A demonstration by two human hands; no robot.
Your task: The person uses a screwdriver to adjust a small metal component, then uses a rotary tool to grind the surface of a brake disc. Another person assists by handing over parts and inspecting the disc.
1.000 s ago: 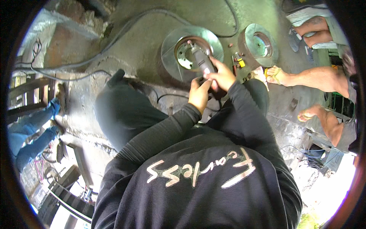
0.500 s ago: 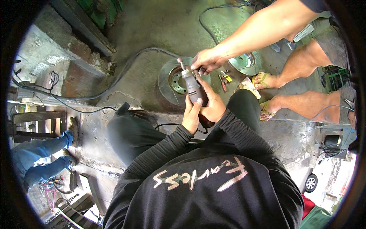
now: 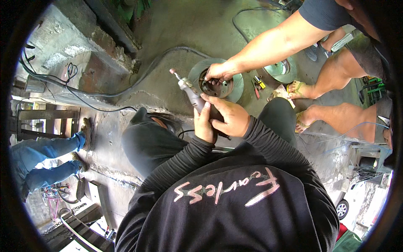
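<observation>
Gripping a grey rotary grinder (image 3: 191, 93) with both hands over a brake disc (image 3: 218, 84) on the concrete floor.

Head view: left hand (image 3: 204, 126) and right hand (image 3: 228, 117) close around its body, steadying it, tip toward 11 o'clock. A co-worker's hand (image 3: 218, 72) rests on the disc, likely bracing it. No labels show.

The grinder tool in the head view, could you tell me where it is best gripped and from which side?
Probably by its thick dark body, from the near end. The grinder tool tapers to a thin tip pointing away; the left hand and right hand already wrap the body.
</observation>
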